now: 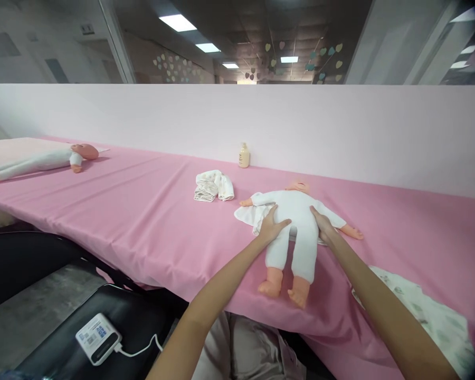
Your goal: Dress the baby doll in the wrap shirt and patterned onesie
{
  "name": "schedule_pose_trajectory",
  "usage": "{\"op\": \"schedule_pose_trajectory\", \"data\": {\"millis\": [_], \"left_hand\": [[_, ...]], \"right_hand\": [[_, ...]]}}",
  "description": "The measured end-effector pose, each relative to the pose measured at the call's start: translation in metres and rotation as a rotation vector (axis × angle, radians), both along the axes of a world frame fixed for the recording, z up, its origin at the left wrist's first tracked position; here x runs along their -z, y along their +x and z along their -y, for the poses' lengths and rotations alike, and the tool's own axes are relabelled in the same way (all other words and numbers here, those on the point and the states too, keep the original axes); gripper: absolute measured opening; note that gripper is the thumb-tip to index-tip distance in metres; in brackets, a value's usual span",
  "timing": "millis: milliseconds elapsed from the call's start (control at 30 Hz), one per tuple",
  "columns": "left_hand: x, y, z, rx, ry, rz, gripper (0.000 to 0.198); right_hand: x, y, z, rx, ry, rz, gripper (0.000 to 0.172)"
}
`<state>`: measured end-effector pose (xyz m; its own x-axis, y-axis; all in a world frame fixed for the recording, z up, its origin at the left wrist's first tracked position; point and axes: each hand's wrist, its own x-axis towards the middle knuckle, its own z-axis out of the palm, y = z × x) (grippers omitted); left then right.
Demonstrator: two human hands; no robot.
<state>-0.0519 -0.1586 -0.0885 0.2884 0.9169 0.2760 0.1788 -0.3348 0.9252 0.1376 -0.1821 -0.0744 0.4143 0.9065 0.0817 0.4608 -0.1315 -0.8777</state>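
Observation:
A baby doll in a white bodysuit lies on its back on a pink-covered table, head away from me, arms spread and bare feet toward me. My left hand grips its hip on the left side, thumb toward the crotch. Against the opposite hip, my right hand holds the doll with the thumb up along its side. The fingers of both hands are partly hidden by the doll. Beneath the doll's back, a white cloth sticks out at the left.
Folded printed cloths lie left of the doll. Near the wall stands a pump bottle. A leaf-patterned cloth lies by my right forearm. Another doll rests at far left. A white device with a cable sits on a black chair.

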Motion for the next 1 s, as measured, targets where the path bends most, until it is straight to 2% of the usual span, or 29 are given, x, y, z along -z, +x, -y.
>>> {"op": "schedule_pose_trajectory", "data": {"millis": [67, 133, 233, 333, 400, 467, 567, 700, 767, 867, 1000], "left_hand": [[0.004, -0.002, 0.003, -0.008, 0.012, 0.000, 0.072], [0.007, -0.006, 0.005, -0.009, 0.031, -0.007, 0.066], [0.010, -0.011, 0.003, 0.002, 0.077, -0.026, 0.057], [0.011, -0.014, 0.000, 0.002, 0.117, -0.029, 0.049], [0.011, -0.014, 0.000, 0.013, 0.128, -0.022, 0.046], [0.010, -0.015, 0.002, 0.055, 0.141, -0.028, 0.043], [0.007, -0.019, 0.003, 0.088, 0.208, -0.115, 0.038], [0.006, -0.025, -0.004, 0.014, 0.329, -0.374, 0.028], [0.008, -0.026, -0.009, -0.054, 0.382, -0.513, 0.026], [0.012, -0.024, -0.017, -0.147, 0.429, -0.681, 0.023], [0.016, -0.022, -0.033, -0.232, 0.260, -0.765, 0.027]], "right_hand": [[0.005, 0.003, -0.004, 0.019, -0.049, -0.174, 0.053], [0.008, 0.009, -0.006, 0.064, -0.097, -0.205, 0.052], [0.003, 0.018, -0.011, 0.187, -0.096, -0.023, 0.048], [-0.015, 0.012, -0.022, 0.288, 0.044, 0.312, 0.046], [-0.028, -0.005, -0.037, 0.208, 0.091, 0.626, 0.044], [-0.036, -0.030, -0.056, -0.016, 0.052, 0.871, 0.040], [-0.033, -0.070, -0.087, -0.277, 0.046, 1.021, 0.043], [-0.015, -0.100, -0.114, -0.458, 0.047, 1.101, 0.048], [-0.010, -0.104, -0.120, -0.495, 0.047, 1.108, 0.044], [-0.012, -0.100, -0.119, -0.459, 0.069, 1.078, 0.040], [-0.024, -0.087, -0.114, -0.242, 0.170, 0.872, 0.041]]}}
